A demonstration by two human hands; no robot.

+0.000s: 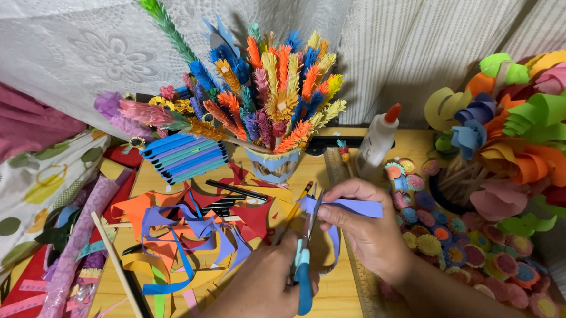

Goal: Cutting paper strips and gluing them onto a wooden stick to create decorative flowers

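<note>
My L hand (270,287) grips scissors (304,270), blades open on the purple strip (351,208) pinched by R hand (366,231); thumb's close, could get nicked.

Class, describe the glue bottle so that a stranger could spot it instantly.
Start at the pot of feathery paper stems at the back of the wooden table. Just right of it stands the glue bottle: white, upright, orange-capped, the only plain thing among coloured paper.

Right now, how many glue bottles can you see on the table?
1: a white glue bottle with an orange cap, standing behind the right hand. Others may be hidden behind the paper flowers.
</note>
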